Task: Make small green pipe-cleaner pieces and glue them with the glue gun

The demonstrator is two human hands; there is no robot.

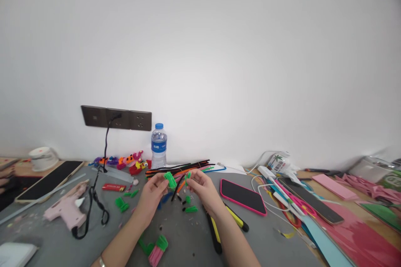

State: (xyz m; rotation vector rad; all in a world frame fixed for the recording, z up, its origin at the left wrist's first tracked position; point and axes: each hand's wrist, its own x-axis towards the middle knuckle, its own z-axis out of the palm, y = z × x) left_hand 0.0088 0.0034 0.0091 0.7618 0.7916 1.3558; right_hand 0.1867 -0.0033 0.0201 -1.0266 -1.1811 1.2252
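My left hand (154, 191) pinches a bright green fuzzy piece (170, 180), which looks like bent pipe cleaner. Close by, my right hand (202, 185) grips a smaller green fuzzy piece (187, 178) between thumb and fingers. The two pieces are apart. Beneath the hands, a green scrap (191, 209) and small dark bits lie on the grey mat (184, 242). A folded green piece (121, 204) rests left of my left forearm. Between the forearms, near the front, lies a pink and green fuzzy piece (158, 251). Behind the hands is a bundle of pipe cleaners (181, 168).
Yellow-black tool handles (235, 217) lie partly under my right forearm. A pink glue gun (67, 208) with its cord sits left. A water bottle (159, 146) stands by the wall. A pink-cased phone (243, 197), cables and pink scissors (297, 200) are on the right.
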